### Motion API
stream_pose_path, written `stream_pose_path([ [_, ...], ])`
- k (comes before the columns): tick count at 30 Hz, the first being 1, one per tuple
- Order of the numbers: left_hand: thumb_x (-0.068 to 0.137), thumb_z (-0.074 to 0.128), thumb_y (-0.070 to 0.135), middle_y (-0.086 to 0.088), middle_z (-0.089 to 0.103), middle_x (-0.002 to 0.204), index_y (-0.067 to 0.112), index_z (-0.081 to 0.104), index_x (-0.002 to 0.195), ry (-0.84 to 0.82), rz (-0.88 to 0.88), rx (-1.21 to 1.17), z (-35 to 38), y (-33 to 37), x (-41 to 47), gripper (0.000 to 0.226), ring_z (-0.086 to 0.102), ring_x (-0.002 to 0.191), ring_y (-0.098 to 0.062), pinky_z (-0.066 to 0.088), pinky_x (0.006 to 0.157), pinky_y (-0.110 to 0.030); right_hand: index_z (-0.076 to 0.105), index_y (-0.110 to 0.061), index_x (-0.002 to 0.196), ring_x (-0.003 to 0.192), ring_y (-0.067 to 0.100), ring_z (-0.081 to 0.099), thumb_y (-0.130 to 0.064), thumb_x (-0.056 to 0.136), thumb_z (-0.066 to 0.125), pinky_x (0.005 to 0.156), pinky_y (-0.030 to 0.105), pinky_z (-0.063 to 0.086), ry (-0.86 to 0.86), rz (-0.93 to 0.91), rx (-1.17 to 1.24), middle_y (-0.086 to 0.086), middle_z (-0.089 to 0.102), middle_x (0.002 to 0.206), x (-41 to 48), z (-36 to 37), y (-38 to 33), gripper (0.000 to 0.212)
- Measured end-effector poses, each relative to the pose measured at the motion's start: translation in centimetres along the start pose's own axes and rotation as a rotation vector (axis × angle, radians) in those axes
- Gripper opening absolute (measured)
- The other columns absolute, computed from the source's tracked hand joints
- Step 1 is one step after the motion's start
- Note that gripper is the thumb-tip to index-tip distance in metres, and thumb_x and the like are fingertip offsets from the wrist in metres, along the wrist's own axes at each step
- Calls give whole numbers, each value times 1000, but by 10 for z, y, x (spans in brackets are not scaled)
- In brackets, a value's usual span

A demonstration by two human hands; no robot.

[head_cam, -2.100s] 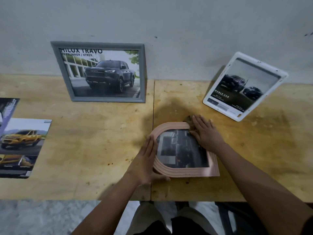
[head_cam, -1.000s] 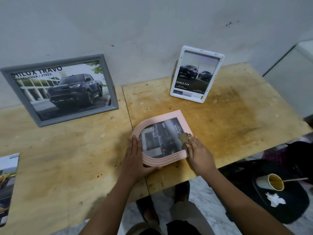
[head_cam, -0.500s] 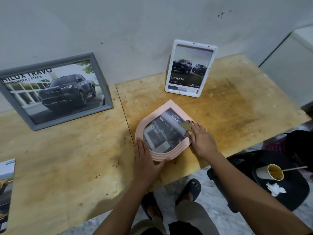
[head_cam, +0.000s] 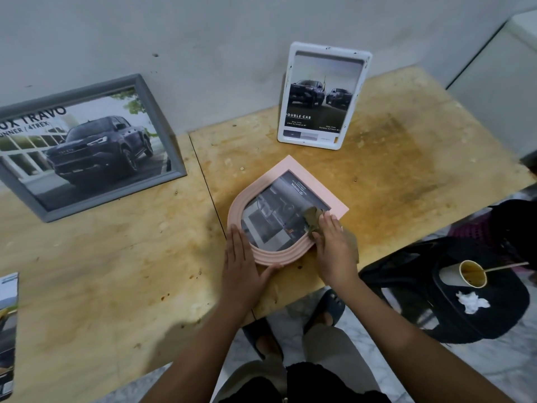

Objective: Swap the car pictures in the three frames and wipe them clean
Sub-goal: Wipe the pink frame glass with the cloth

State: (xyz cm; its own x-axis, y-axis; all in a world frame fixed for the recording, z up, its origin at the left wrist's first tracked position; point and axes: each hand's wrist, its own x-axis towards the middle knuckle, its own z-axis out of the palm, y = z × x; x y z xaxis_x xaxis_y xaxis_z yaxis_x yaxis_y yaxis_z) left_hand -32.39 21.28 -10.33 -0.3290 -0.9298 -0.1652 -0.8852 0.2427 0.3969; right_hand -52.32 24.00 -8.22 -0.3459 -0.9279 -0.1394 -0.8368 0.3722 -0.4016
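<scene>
Nearest, the left hand [head_cam: 243, 264] lies flat with straight fingers along the arched side of the pink frame [head_cam: 290, 166], thumb against its near curve, holding nothing. I judge it is there as a brace, so the frame cannot slide while being rubbed. The right hand [head_cam: 334, 249] is closed over a bunched tan cloth [head_cam: 311, 218], pressing it onto the glass by the frame's right edge. This looks like the wiping step on the last frame. The pink frame lies face up and turned at an angle near the front edge of the desk [head_cam: 383, 175], and it holds a dark car picture with small print along one side. Off to the right, below desk level, a paper cup [head_cam: 465, 274] rests tilted on a black seat or bag [head_cam: 494, 318]. The cup has a brown-stained inside and a thin stick poking out, and a crumpled white tissue [head_cam: 472, 302] lies beside it. At the left edge, loose car prints [head_cam: 7, 330] lie flat on the desk. Farthest back, the grey frame [head_cam: 72, 93] holds a dark pickup picture and the white frame [head_cam: 308, 143] holds a two-truck picture. Both lean upright against the wall, probably set aside out of the way.
</scene>
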Motion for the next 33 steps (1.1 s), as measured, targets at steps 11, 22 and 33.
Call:
stream_pose_path([
  [11, 76, 14, 83, -14, -12, 154, 0, -9, 145, -3, 20, -8, 2, 2, 0, 110, -12, 144, -24, 5, 117, -37, 58, -2, 124, 129, 25, 45, -46, 100, 17, 111, 26, 27, 115, -168, 153, 10, 55, 134, -34, 25, -11, 66],
  [22, 66, 6, 90, -5, -30, 149, 13, -24, 141, -34, 15, -39, -4, 2, -2, 112, -26, 140, -16, -7, 116, -30, 70, -15, 100, 74, 14, 59, -38, 96, 35, 62, 24, 38, -3, -97, 362, -5, 69, 83, -39, -8, -17, 42],
  [33, 74, 22, 82, 7, -27, 152, 24, -18, 145, -48, -24, -148, -10, -4, -5, 100, -28, 138, -4, -1, 119, -35, 59, -9, 119, 59, 25, 70, -37, 99, 37, 64, 35, 54, -179, 879, 1654, 11, 72, 71, 24, -65, -7, 41],
])
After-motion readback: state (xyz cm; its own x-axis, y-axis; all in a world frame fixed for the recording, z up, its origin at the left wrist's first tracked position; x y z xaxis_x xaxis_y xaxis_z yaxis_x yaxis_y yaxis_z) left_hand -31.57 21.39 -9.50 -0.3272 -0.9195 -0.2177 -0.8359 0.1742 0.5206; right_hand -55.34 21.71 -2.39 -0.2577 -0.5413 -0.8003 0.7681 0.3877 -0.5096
